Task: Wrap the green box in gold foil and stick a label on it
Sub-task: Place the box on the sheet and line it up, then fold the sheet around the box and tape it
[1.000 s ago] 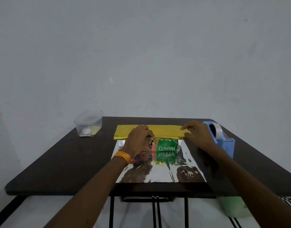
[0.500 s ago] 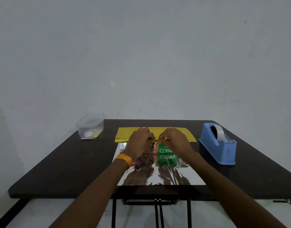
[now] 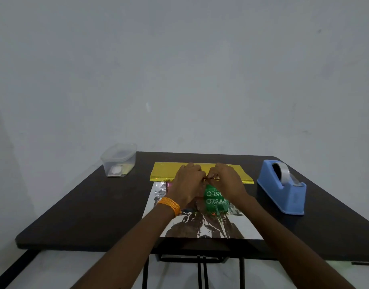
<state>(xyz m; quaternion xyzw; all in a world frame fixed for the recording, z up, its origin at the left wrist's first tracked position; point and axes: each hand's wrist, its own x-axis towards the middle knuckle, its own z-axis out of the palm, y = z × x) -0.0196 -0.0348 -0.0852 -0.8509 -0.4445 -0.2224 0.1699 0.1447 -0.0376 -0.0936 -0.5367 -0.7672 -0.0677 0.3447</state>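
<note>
Tape dispenser (image 3: 283,195) right of foil (image 3: 165,171), tub (image 3: 119,161) left

Desk (image 3: 96,205): very dark brown, plain.
Foil (image 3: 165,172): gold on the folded strip at mid-frame; mirror silver with dark reflections on the sheet below it.
Box (image 3: 216,200): green with white lettering, centre.
Tape dispenser (image 3: 283,195): light blue, right of centre.
Tape roll (image 3: 282,173): greyish.
Tub (image 3: 119,159): clear plastic, left of centre, with white and pale yellow bits inside.
Wristband (image 3: 171,205): orange, stranded.
Wall (image 3: 179,69): plain pale grey.
</note>
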